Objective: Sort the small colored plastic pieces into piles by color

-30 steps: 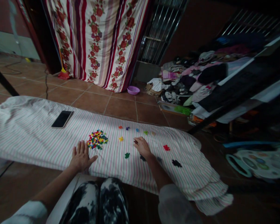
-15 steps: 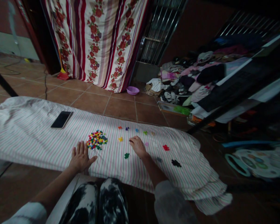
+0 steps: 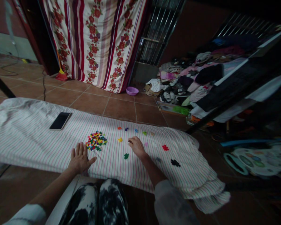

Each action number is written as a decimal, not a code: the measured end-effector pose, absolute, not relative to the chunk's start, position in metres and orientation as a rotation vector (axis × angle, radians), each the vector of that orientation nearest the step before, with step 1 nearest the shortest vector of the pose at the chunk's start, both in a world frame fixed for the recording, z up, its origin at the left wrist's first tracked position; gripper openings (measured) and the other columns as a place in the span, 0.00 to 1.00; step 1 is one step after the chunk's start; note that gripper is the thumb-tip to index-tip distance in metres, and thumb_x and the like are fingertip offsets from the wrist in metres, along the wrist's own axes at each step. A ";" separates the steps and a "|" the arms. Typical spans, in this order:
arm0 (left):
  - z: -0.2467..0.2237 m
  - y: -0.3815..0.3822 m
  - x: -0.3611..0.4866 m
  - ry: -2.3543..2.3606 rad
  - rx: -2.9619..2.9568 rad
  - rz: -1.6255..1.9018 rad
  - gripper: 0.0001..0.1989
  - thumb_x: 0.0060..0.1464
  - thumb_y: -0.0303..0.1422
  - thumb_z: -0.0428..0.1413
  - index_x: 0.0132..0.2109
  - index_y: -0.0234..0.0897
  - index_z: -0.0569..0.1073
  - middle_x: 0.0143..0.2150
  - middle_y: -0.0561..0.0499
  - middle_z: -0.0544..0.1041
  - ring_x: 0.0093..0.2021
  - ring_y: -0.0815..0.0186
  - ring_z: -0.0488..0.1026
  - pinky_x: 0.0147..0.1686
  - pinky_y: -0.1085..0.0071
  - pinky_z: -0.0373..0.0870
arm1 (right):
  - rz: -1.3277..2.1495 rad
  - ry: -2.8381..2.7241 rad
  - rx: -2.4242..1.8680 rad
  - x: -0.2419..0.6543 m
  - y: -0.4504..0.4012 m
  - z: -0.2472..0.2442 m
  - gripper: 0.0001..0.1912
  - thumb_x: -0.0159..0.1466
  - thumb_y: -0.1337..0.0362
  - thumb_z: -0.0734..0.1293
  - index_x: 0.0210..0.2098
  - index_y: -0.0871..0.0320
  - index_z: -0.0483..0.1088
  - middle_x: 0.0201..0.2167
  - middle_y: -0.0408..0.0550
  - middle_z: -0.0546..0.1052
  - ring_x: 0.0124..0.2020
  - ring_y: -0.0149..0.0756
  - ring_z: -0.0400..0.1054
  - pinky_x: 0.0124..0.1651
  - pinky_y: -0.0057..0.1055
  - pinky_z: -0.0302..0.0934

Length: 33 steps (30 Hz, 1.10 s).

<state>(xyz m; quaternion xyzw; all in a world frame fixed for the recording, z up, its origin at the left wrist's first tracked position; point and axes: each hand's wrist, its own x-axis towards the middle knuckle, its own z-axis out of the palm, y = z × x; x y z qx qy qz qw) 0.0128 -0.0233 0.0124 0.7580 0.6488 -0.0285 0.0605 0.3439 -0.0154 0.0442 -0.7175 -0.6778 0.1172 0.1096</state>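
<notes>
My left hand (image 3: 80, 158) lies flat on the striped cloth (image 3: 112, 162), fingers spread, just beside a mixed pile of small coloured pieces (image 3: 96, 140). My right hand (image 3: 137, 147) is pinched closed, with a small brown piece (image 3: 130, 141) at its fingertips, low over the cloth. Whether other brown pieces lie beneath the fingers is hidden. Around that hand sit little single-colour clusters: yellow pieces (image 3: 120, 140), green pieces (image 3: 126, 156), pink pieces (image 3: 146, 144), red pieces (image 3: 165, 147), grey pieces (image 3: 158, 159) and black pieces (image 3: 175, 162). Behind are orange pieces (image 3: 119, 128), purple pieces (image 3: 126, 129) and blue pieces (image 3: 136, 130).
A phone (image 3: 60, 121) rests on the cloth at the left. Beyond the cloth, a purple basin (image 3: 132, 91) stands on the tiled floor before a floral curtain (image 3: 93, 43). Heaped clothes (image 3: 189, 78) fill the right back, near a dark slanting bar (image 3: 208, 115).
The whole view has shifted slightly left. Both hands keep nearly the same places on the cloth, the right one still pinched by the brown piece.
</notes>
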 end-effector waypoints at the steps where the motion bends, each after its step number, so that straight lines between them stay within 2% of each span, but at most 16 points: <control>1: 0.012 -0.023 0.013 1.961 2.291 -0.086 0.52 0.47 0.59 0.38 0.65 0.18 0.46 0.69 0.30 0.43 0.69 0.45 0.37 0.63 0.47 0.39 | 0.343 -1.995 -2.102 0.344 -0.016 0.045 0.12 0.63 0.66 0.62 0.43 0.55 0.73 0.43 0.49 0.71 0.47 0.35 0.63 0.48 0.27 0.55; 12: 0.011 -0.023 0.012 1.967 2.282 -0.094 0.52 0.47 0.59 0.38 0.66 0.18 0.46 0.69 0.30 0.43 0.69 0.45 0.37 0.63 0.47 0.39 | 0.299 -1.895 -1.961 0.364 -0.024 0.037 0.13 0.62 0.64 0.63 0.46 0.57 0.72 0.46 0.50 0.72 0.49 0.35 0.65 0.52 0.31 0.57; 16: 0.012 -0.023 0.012 1.965 2.283 -0.079 0.52 0.47 0.60 0.38 0.65 0.17 0.46 0.69 0.30 0.43 0.69 0.45 0.37 0.63 0.47 0.39 | 0.243 -1.780 -2.048 0.391 -0.034 0.036 0.16 0.62 0.67 0.61 0.48 0.58 0.72 0.48 0.51 0.72 0.48 0.35 0.66 0.52 0.31 0.58; 19: 0.010 -0.023 0.012 1.965 2.301 -0.054 0.53 0.47 0.60 0.38 0.65 0.17 0.46 0.68 0.29 0.44 0.69 0.45 0.39 0.62 0.47 0.41 | 0.189 -1.704 -2.175 0.415 -0.044 0.038 0.17 0.61 0.70 0.60 0.47 0.58 0.72 0.47 0.52 0.74 0.47 0.35 0.67 0.53 0.31 0.58; 23: 0.010 -0.023 0.011 1.973 2.302 -0.066 0.53 0.46 0.60 0.37 0.65 0.17 0.47 0.68 0.29 0.45 0.69 0.44 0.39 0.62 0.46 0.41 | 0.165 -1.717 -2.256 0.431 -0.052 0.037 0.16 0.61 0.68 0.61 0.47 0.59 0.73 0.46 0.52 0.75 0.47 0.36 0.67 0.53 0.31 0.57; 33: 0.017 -0.024 0.013 1.966 2.304 -0.123 0.53 0.46 0.60 0.36 0.65 0.17 0.47 0.69 0.30 0.44 0.69 0.45 0.37 0.63 0.48 0.40 | 0.179 -1.742 -2.262 0.420 -0.044 0.032 0.15 0.61 0.69 0.61 0.43 0.61 0.74 0.42 0.52 0.75 0.45 0.36 0.66 0.51 0.30 0.57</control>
